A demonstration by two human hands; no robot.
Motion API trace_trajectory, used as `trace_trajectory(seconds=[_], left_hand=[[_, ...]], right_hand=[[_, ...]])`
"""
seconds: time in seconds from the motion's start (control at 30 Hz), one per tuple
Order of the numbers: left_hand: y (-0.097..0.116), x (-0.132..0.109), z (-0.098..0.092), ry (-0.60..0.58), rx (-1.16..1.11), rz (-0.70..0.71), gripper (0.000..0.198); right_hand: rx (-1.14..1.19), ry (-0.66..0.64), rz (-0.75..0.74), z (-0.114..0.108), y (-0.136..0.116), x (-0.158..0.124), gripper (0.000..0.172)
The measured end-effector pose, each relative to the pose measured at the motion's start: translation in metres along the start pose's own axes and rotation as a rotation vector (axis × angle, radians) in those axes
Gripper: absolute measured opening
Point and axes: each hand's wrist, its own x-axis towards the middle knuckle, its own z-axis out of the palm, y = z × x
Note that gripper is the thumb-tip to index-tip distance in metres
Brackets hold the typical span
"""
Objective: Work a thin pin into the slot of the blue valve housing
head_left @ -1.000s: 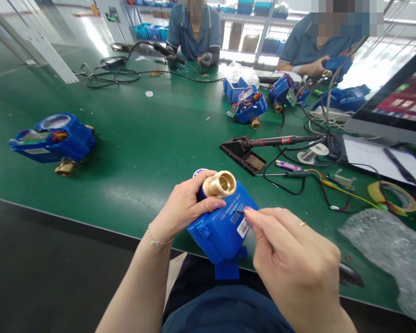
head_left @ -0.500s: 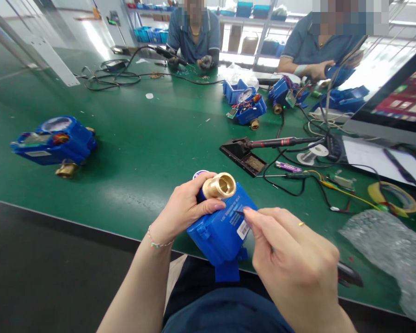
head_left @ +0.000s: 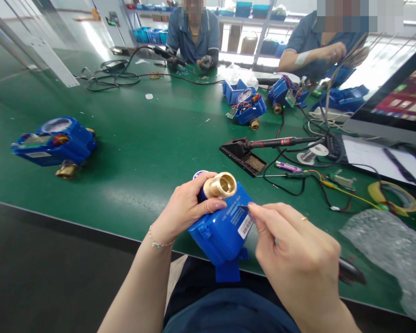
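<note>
A blue water meter with a brass threaded pipe end is held tilted at the table's front edge. My left hand wraps round the meter by the brass end, thumb on the blue case. A white barcode label and light printed lines show on the case. In my right hand, thumb and fingers pinch a slim tool with a dark pointed tip, close against the print above the label. The tool's dark rear end sticks out behind the hand; its exact kind is unclear.
Another blue meter sits at left. Ahead are a soldering iron in its stand, a screwdriver, a solder spool and tape. Bubble wrap lies right, near cables and a monitor. Two people work opposite.
My right hand and its tool have shifted slightly right and up across the case, uncovering more of the label. My left hand stays nearly still. The person at far right has raised a hand.
</note>
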Motion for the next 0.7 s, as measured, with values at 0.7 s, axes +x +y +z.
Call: trace_trajectory(seconds=[0.7], left_hand=[[0.0004, -0.0002, -0.0007, 0.002, 0.012, -0.005, 0.054]], right_hand=[[0.010, 0.012, -0.056, -0.0023, -0.0056, 0.0009, 0.023]])
